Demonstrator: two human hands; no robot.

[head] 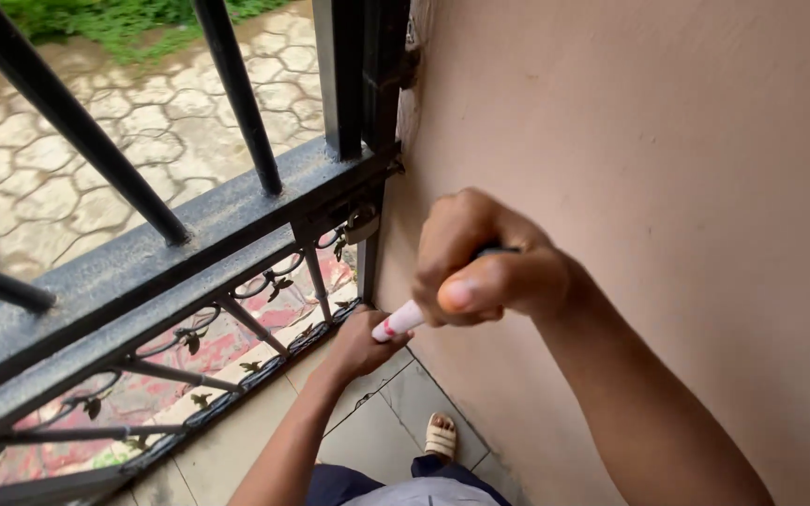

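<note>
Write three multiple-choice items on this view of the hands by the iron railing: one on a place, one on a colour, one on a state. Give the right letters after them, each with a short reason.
1. Where is the left hand?
A. Low down, where the railing meets the wall
B. On the railing's top rail
C. Flat on the floor tiles

2. What colour is the tool tip poking out of the right hand?
A. Blue and yellow
B. White with red
C. All black

3. How does the right hand hold the tool?
A. Pinched between two fingertips
B. Lying on an open palm
C. In a closed fist

Answers:
1 A, the hand reaches to the railing's foot in the corner by the wall.
2 B, the end showing is white with red marks.
3 C, the fingers are curled around it, thumb pressed over.
</note>
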